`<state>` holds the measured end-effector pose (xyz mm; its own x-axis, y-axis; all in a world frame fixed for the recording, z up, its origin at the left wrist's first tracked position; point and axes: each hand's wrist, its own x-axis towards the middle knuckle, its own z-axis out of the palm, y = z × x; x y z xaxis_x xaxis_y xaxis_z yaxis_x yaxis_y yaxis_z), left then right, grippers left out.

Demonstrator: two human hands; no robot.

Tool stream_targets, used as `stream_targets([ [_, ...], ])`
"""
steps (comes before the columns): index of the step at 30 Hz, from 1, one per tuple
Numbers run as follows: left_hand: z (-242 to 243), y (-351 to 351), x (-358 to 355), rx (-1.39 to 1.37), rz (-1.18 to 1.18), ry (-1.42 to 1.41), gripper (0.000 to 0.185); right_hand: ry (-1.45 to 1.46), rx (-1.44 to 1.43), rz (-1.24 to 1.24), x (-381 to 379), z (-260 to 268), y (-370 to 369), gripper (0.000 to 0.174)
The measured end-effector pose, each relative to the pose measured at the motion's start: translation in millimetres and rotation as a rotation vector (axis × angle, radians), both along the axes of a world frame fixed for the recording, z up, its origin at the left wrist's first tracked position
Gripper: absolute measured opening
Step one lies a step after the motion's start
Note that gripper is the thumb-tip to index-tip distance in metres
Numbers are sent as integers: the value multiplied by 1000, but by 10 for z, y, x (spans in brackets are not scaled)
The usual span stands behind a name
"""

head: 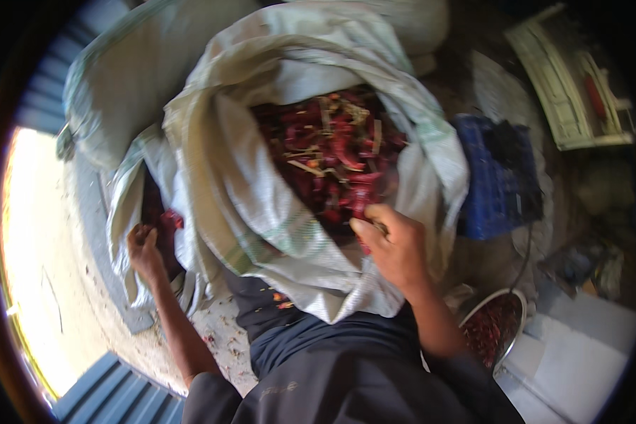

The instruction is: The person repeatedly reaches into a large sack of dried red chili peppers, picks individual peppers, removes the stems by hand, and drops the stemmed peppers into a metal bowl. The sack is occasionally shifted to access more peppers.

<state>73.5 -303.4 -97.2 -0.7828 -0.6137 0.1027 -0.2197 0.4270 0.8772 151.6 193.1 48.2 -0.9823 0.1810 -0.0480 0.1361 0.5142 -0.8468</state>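
Observation:
A large white woven sack (307,254) stands open before me, its rim rolled outward. Dried red chili peppers (344,143) with pale stems lie inside. At the near right of its mouth, my right hand (395,238) pinches dried red chili between thumb and fingers. To the left, my left hand (147,249) is over a smaller open woven sack (122,212), thumb against fingers. A red chili piece (172,219) shows beside its fingertips; whether the fingers hold anything cannot be told.
Full woven sacks (132,79) stand behind. A blue plastic crate (482,175) is at right, below a pale rack (562,95). A metal-rimmed bowl (519,318) of red chilies sits near my right elbow, beside white boxes (572,344). Bits litter the floor (228,339).

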Motion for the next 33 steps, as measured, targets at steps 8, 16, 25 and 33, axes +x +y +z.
stream_targets([
  [8, 1247, 1914, 196, 115, -219, 108, 29, 103, -493, -106, -123, -235, 91, 23],
  [16, 1389, 3261, 379, 479, -1003, 20, 59, -96, -1273, -312, -270, -140, 27, 16],
  [25, 1376, 3357, 325, -56, -977, 184, 19, 66, -613, -137, -128, -297, -148, 28],
  [33, 1503, 3324, 517, -459, -1205, 233, 27, 482, 44, 121, 212, -96, -6, 24],
])
